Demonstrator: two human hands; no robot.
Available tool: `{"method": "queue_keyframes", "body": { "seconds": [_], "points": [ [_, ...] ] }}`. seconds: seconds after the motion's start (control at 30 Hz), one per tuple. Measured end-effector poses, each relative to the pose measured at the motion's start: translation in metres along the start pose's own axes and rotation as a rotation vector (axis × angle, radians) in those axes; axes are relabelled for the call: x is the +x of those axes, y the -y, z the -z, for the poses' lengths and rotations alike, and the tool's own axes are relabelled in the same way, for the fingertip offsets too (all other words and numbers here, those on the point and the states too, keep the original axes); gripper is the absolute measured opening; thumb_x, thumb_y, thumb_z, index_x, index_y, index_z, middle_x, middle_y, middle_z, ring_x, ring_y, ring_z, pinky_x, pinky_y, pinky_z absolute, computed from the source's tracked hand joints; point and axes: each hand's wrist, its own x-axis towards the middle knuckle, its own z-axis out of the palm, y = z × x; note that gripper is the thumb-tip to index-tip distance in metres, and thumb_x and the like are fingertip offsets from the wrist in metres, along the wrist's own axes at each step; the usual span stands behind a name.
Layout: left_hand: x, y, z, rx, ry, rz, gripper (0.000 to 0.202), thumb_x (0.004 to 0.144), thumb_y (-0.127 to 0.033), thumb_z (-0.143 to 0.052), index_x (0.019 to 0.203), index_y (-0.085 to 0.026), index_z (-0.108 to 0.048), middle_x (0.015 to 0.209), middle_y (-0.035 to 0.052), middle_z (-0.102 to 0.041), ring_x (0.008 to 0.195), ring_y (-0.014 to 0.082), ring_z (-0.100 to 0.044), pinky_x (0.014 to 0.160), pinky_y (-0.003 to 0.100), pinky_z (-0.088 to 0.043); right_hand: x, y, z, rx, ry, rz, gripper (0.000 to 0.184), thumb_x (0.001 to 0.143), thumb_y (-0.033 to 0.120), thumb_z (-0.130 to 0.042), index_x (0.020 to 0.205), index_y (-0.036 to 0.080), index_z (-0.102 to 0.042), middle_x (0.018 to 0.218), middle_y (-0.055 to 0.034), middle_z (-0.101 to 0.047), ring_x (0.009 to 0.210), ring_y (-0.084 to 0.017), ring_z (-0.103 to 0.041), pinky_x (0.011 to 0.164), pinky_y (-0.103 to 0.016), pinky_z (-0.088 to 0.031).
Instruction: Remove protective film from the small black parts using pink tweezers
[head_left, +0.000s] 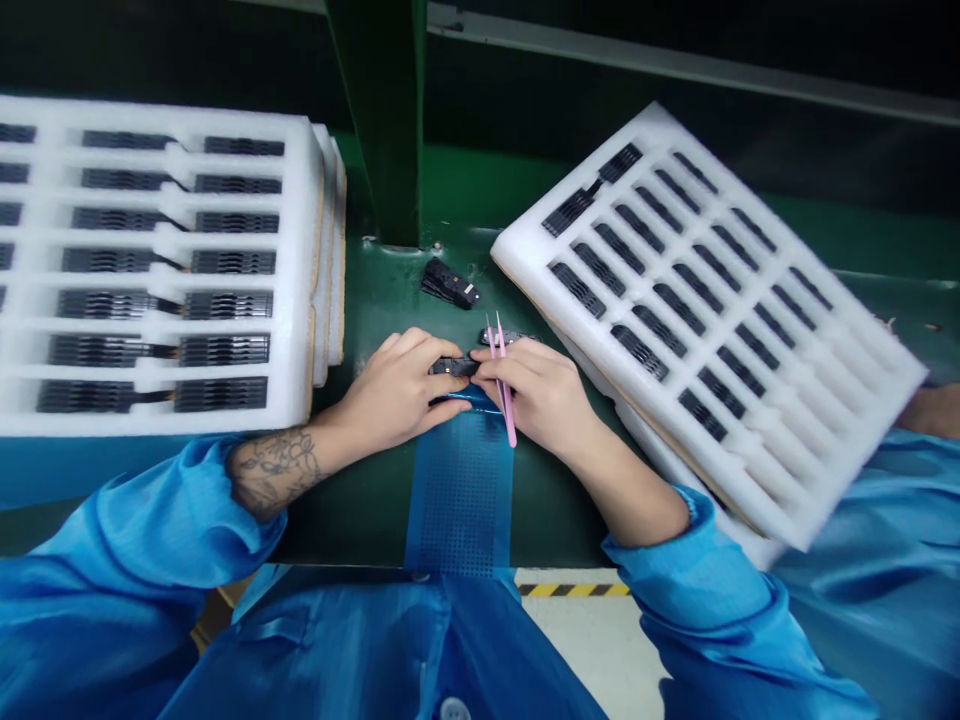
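Note:
My left hand [397,388] grips a small black electronic component [452,367] between thumb and fingers. My right hand [536,395] holds pink tweezers [502,380], and its fingers press against the near end of that component. Just beyond the tweezer tips lies a second black component [508,337]. Farther up, a third black component [448,284] rests on the green bench [397,290]. Under my hands runs a perforated blue mat strip [461,500].
A stack of white foam trays [304,270] with rows of black parts fills the left. Another foam tray [750,240], tilted and blurred, sits at right, with a person's hand [928,410] and blue sleeve beside it. A green post [379,120] rises behind.

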Motion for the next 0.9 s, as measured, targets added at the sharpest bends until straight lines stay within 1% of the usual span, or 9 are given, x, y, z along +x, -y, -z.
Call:
{"method": "queue_keyframes", "body": {
  "seconds": [0.1,0.23,0.27,0.37,0.47,0.6,0.7,0.8,0.9],
  "points": [
    [0.0,0.0,0.0,0.012,-0.001,-0.002,0.029,0.096,-0.047,-0.062,0.107,-0.025,-0.077,0.121,0.0077,-0.067,0.107,0.0247,-0.056,0.082,0.039,-0.044,-0.002,0.003,0.005,-0.054,-0.008,0.022,0.013,0.096,0.019,-0.059,0.09,0.024,-0.068,0.094,-0.0061,-0.077,0.089,-0.023,-0.069,0.082,-0.041,-0.057],
    [0.0,-0.001,0.0,0.044,0.022,-0.043,0.029,0.098,-0.047,-0.06,0.108,-0.025,-0.076,0.12,0.0066,-0.068,0.104,0.024,-0.056,0.08,0.038,-0.042,-0.003,0.005,0.007,-0.029,0.012,0.049,0.009,0.096,0.018,-0.058,0.092,0.024,-0.064,0.115,-0.0087,-0.075,0.104,-0.024,-0.068,0.089,-0.042,-0.057],
    [0.0,-0.001,0.0,0.047,0.031,-0.048,0.029,0.098,-0.047,-0.06,0.109,-0.025,-0.076,0.12,0.0067,-0.068,0.104,0.024,-0.056,0.08,0.038,-0.042,-0.003,0.005,0.006,-0.035,0.036,0.049,0.011,0.097,0.017,-0.057,0.091,0.024,-0.063,0.114,-0.0088,-0.075,0.105,-0.023,-0.068,0.088,-0.041,-0.057],
    [0.0,0.0,0.0,0.047,0.039,-0.048,0.029,0.097,-0.047,-0.061,0.109,-0.025,-0.076,0.122,0.0076,-0.067,0.106,0.0245,-0.055,0.08,0.039,-0.042,-0.002,0.005,0.003,-0.058,0.06,0.029,0.017,0.097,0.014,-0.054,0.084,0.023,-0.06,0.095,-0.0069,-0.075,0.095,-0.022,-0.07,0.08,-0.038,-0.057],
    [0.0,0.0,0.0,0.034,0.035,-0.044,0.028,0.097,-0.047,-0.062,0.107,-0.025,-0.077,0.123,0.0066,-0.067,0.107,0.0245,-0.055,0.081,0.039,-0.042,-0.004,0.006,0.006,-0.061,0.016,0.009,0.016,0.093,0.013,-0.057,0.082,0.024,-0.057,0.1,-0.0068,-0.075,0.096,-0.022,-0.071,0.081,-0.038,-0.057],
    [0.0,0.0,0.001,0.017,0.036,-0.039,0.027,0.097,-0.047,-0.061,0.109,-0.027,-0.076,0.124,0.0045,-0.067,0.107,0.024,-0.054,0.081,0.039,-0.042,-0.009,0.009,0.019,-0.088,0.002,0.008,0.017,0.092,0.01,-0.057,0.082,0.024,-0.055,0.103,-0.0062,-0.075,0.098,-0.022,-0.072,0.079,-0.035,-0.058],
    [-0.001,0.0,0.001,-0.001,0.035,-0.03,0.028,0.097,-0.047,-0.061,0.109,-0.027,-0.076,0.124,0.0043,-0.067,0.107,0.0241,-0.054,0.083,0.039,-0.043,-0.013,0.008,0.032,-0.203,-0.066,-0.006,0.018,0.09,0.008,-0.058,0.082,0.023,-0.054,0.11,-0.008,-0.076,0.101,-0.022,-0.073,0.078,-0.034,-0.057],
    [-0.001,0.0,0.001,-0.016,0.038,-0.029,0.027,0.097,-0.046,-0.062,0.111,-0.027,-0.076,0.124,0.0051,-0.067,0.109,0.0242,-0.055,0.085,0.039,-0.043,-0.014,0.005,0.037,-0.385,-0.158,-0.051,0.018,0.088,0.006,-0.057,0.083,0.024,-0.055,0.108,-0.0089,-0.077,0.099,-0.024,-0.074,0.072,-0.034,-0.055],
    [-0.001,0.0,0.0,-0.013,0.033,-0.033,0.027,0.097,-0.046,-0.062,0.11,-0.027,-0.076,0.125,0.0048,-0.067,0.108,0.024,-0.055,0.084,0.039,-0.043,-0.014,0.001,0.034,-0.504,-0.146,-0.071,0.017,0.087,0.006,-0.056,0.085,0.023,-0.057,0.107,-0.0091,-0.077,0.096,-0.026,-0.075,0.069,-0.034,-0.055]
  ]
}}
